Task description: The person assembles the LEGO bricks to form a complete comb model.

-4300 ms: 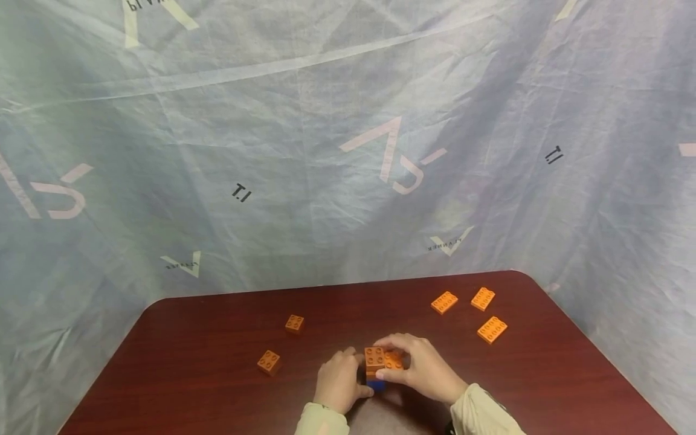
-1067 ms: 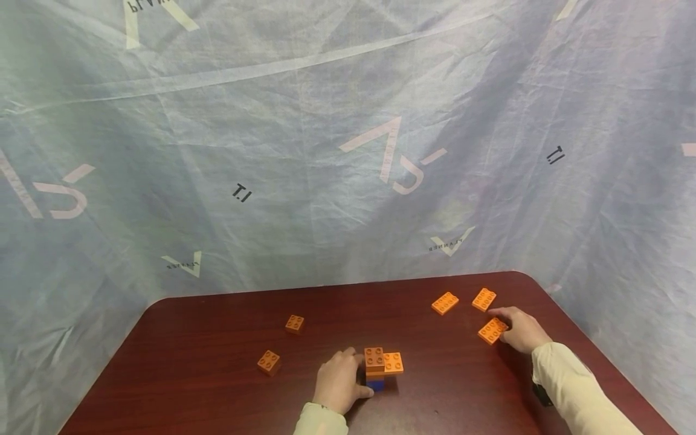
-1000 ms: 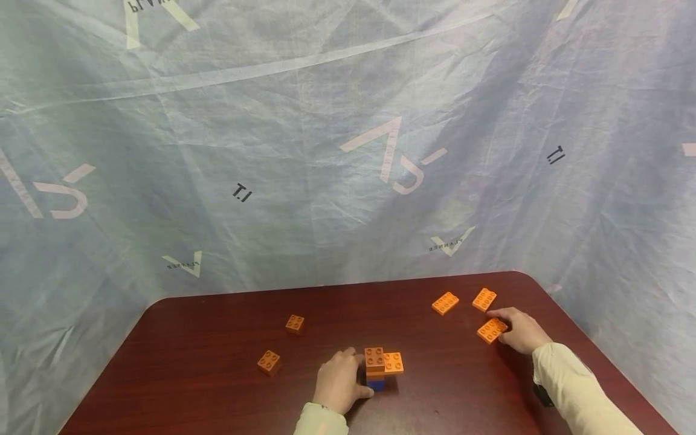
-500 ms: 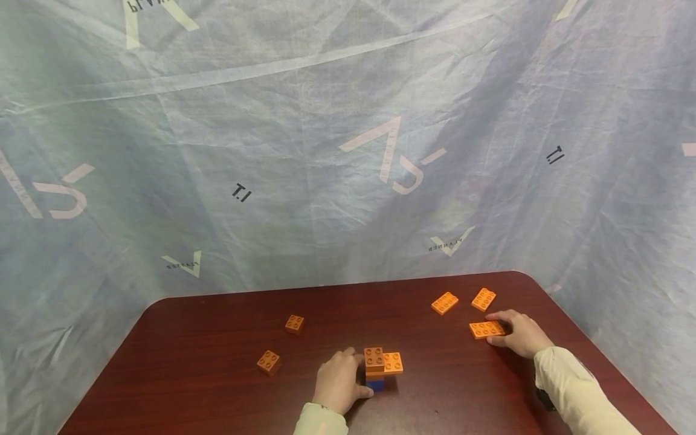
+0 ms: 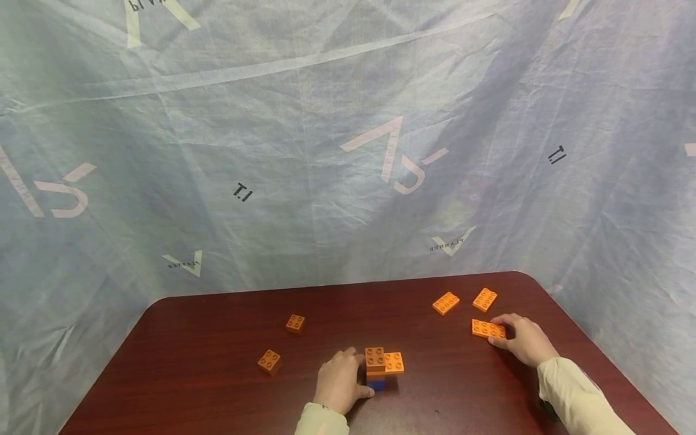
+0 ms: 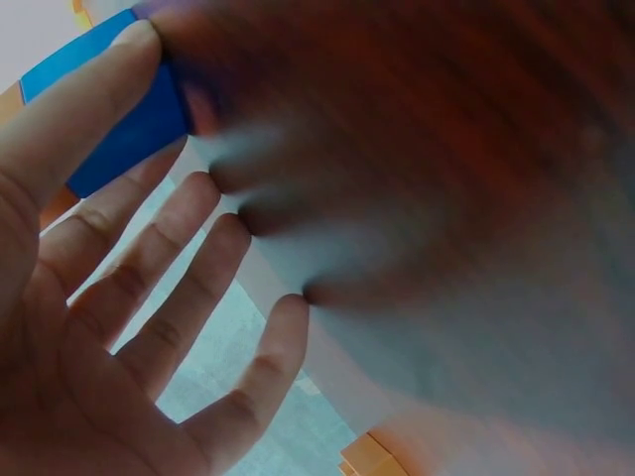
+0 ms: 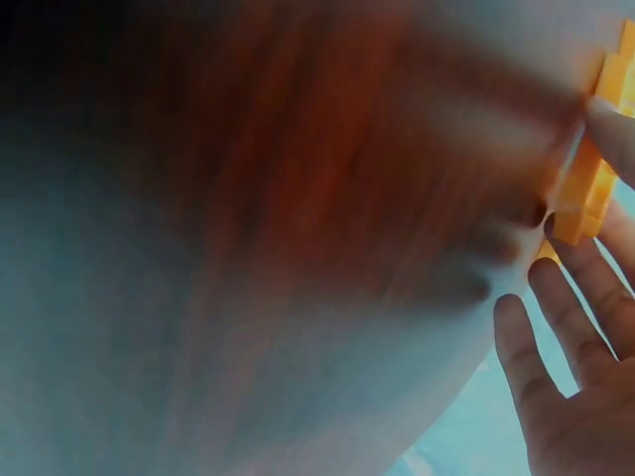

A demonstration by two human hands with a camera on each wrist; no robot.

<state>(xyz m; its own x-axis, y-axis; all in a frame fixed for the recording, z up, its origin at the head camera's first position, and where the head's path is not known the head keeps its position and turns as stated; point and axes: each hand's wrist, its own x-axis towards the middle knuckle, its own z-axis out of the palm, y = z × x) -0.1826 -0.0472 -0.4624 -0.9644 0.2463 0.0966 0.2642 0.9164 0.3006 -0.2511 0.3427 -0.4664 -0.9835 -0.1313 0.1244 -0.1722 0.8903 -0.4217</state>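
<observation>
In the head view my left hand (image 5: 338,380) grips the blue brick (image 5: 376,384) at the foot of a small stack near the table's front. The left wrist view has thumb and index finger on opposite sides of this blue brick (image 6: 139,149), other fingers spread. Above it sits an orange plate (image 5: 394,363) jutting to the right, topped by a darker orange square brick (image 5: 374,356). Over at the right, my right hand (image 5: 524,341) pinches a flat orange plate (image 5: 484,328) by its near end. The right wrist view shows the thumb against that plate's (image 7: 583,193) side.
Two more flat orange plates, one (image 5: 446,303) to the left of the other (image 5: 485,299), lie at the table's back right. On the left are two square orange bricks, one farther back (image 5: 295,324), one nearer (image 5: 269,361). A grey curtain (image 5: 304,181) surrounds the dark red table (image 5: 206,356).
My right hand has left the stack, reached right to the nearest loose plate and taken hold of it, turning it from slanted to nearly sideways. My left hand has stayed on the blue brick.
</observation>
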